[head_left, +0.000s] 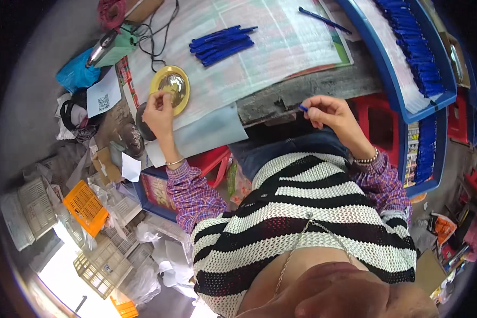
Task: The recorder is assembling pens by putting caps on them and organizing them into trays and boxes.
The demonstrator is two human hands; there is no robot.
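Yellow round dish (168,69) sits handily by the near-closed left hand (159,112), hold unclear; rightward, the right hand (332,113) pinches a small blue piece (303,108).

We see blue sticks (222,45) of glossy plastic, a shiny, smooth yellow dish (169,69), a smooth plastic blue tray (424,110), a rough, matt table edge (312,87), a coarse knitted top (312,212), crinkled cloth sleeves (193,196) and a plastic orange crate (85,206).
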